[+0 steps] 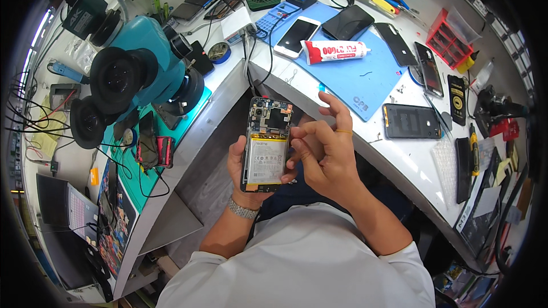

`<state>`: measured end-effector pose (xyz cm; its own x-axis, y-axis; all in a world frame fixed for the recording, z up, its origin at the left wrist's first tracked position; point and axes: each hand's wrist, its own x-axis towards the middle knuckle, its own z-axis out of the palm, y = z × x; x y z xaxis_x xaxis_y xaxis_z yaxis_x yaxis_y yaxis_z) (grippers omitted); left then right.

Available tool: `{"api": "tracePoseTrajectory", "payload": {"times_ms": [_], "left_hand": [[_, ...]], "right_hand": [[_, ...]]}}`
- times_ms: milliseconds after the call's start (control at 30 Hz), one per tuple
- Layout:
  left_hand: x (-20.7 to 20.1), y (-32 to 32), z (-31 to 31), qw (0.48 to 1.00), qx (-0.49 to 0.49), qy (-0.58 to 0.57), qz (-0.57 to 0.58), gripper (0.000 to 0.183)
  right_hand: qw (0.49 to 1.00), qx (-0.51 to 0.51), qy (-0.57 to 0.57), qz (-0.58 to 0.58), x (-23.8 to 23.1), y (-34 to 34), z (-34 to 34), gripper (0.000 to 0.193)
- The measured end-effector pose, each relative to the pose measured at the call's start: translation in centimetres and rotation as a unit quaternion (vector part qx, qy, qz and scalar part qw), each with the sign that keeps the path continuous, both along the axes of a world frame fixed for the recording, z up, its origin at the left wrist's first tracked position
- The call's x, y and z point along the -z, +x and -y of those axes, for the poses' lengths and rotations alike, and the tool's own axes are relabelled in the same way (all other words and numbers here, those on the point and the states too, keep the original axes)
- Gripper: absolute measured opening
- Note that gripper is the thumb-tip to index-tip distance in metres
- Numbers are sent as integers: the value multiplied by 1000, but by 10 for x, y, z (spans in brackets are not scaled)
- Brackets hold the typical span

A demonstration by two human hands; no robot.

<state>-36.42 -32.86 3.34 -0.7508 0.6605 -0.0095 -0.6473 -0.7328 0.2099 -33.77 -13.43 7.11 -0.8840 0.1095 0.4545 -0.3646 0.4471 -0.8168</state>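
An opened smartphone [271, 116] is in my left hand [236, 162], upright over the gap between the desks. My left thumb lies along its left edge, and the fingertips wrap round its right edge. The phone's back cover is off, so the circuit board and camera show at the top. Below them sits a silver-white battery [266, 162] with yellow edging. My right hand [329, 165] is at the phone's right side, level with the board's lower end. Its thumb and index finger are bent together at the phone's edge; whether something small is between them is hidden. The other fingers are raised.
A teal microscope [142, 51] stands on the left desk, near a laptop [80, 211]. On the right desk a blue mat [359, 88] bears a red-white glue tube [337, 51] and a white phone [297, 37]. A phone back panel [412, 121] and a red parts organizer [448, 42] are farther right.
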Motion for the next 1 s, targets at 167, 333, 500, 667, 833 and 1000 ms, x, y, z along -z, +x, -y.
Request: {"api": "tracePoseTrajectory", "payload": {"times_ms": [167,333,500,667,833,1000], "left_hand": [[10,5,5,1000,19,-17,-18,91],[2,5,3,998,15,-62,-29,88],[11,8,3,997,4,-66,-30,87],[9,7,-2,998,-22,-40,-41,86],[9,-2,-13,961,-181,-173,-114,86],[11,-2,-7,949,-163,-219,-159,88]], "right_hand": [[999,-21,13,24,-3,-2,0,20],[999,-23,10,31,1,-2,1,20],[995,-50,10,80,5,-3,2,21],[998,-20,-15,64,7,2,6,19],[984,-97,-57,140,-5,24,13,39],[970,-138,-83,183,-3,27,23,61]]}}
